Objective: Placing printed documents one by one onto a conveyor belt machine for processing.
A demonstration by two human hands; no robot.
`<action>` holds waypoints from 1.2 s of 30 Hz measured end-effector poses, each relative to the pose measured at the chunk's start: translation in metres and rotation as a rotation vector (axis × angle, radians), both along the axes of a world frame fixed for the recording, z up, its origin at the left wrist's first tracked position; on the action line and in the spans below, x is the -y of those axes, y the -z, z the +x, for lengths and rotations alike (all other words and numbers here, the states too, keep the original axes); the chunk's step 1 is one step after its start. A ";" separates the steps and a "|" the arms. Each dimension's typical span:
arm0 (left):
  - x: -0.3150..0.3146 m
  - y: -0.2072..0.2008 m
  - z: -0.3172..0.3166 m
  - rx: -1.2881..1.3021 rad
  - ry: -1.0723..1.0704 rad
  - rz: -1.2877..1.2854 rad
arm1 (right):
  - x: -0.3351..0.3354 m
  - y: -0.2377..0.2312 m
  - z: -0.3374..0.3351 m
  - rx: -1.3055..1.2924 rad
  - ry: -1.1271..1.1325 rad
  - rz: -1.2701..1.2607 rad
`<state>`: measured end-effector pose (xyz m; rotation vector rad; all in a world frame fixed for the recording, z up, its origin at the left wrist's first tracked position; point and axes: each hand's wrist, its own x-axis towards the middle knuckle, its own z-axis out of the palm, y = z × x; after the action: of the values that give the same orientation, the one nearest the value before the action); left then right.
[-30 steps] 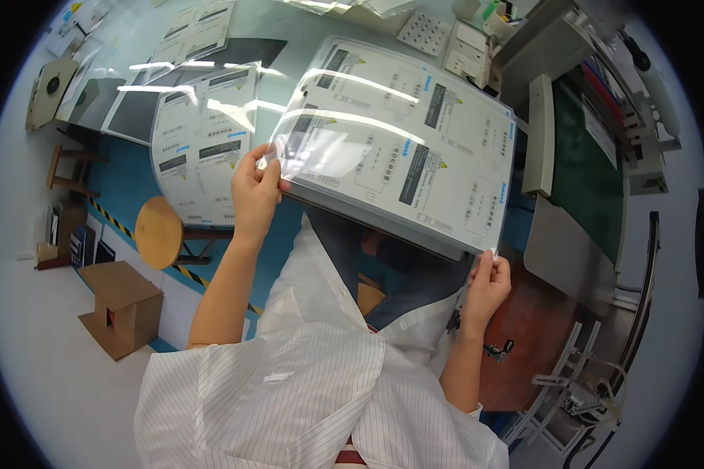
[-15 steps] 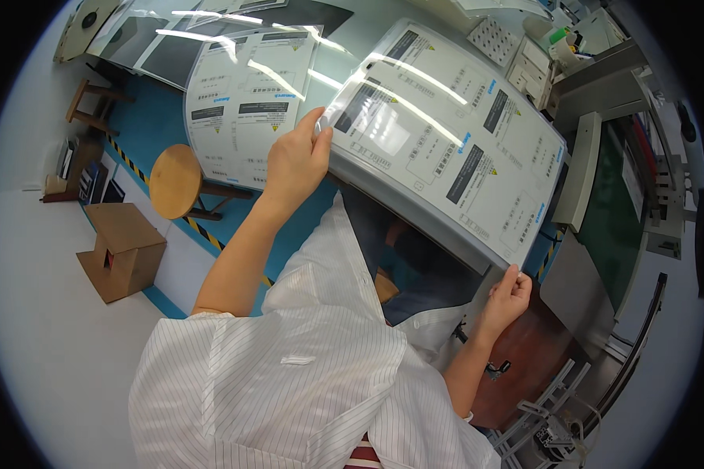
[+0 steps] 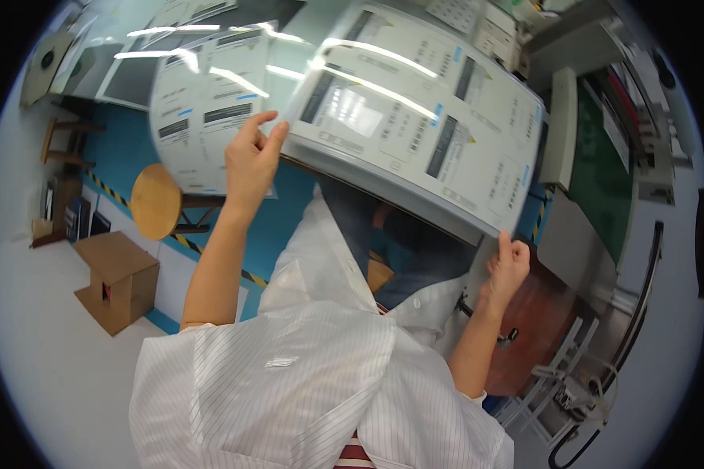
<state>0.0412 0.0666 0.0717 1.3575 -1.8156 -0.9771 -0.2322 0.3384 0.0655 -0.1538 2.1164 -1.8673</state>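
Observation:
A large printed sheet (image 3: 414,144) with a clear glossy surface lies in front of me, showing repeated panels of dark bars, small yellow triangles and diagrams. At its left corner is my left hand (image 3: 250,164). Its thumb and forefinger are apart, the thumb tip close to the sheet's edge. My right hand (image 3: 508,273) is at the near right corner, its forefinger reaching the edge and the other fingers curled; it appears to pinch that corner. To the left, another printed sheet (image 3: 176,152) hangs over the table's near edge.
A round wooden stool (image 3: 155,202) stands on the blue floor at left, beside a cardboard box (image 3: 129,270). A machine with a green bed (image 3: 598,168) is on the right. Metal framing (image 3: 559,375) stands at lower right, near a reddish-brown panel (image 3: 524,328).
My view has shifted, and the scene sits further left and higher. The left thumb and forefinger have parted from their pinch on the sheet's corner. The right hand stays at its corner.

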 end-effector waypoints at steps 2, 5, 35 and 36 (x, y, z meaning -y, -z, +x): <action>0.002 0.017 0.018 -0.115 -0.120 -0.088 | -0.009 0.004 -0.006 0.059 0.016 -0.034; 0.019 0.050 0.073 -0.213 -0.353 -0.181 | -0.008 0.003 -0.004 0.125 0.029 -0.049; -0.014 -0.010 0.232 -1.023 -0.398 0.459 | 0.119 -0.022 0.230 0.258 -1.302 0.074; -0.022 -0.017 0.224 -1.035 -0.383 0.472 | 0.126 -0.034 0.243 0.250 -1.313 0.048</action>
<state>0.2653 0.0885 0.0884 1.0472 -0.5545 -1.5440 0.0107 0.2123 0.0999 -0.9552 1.2576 -0.9387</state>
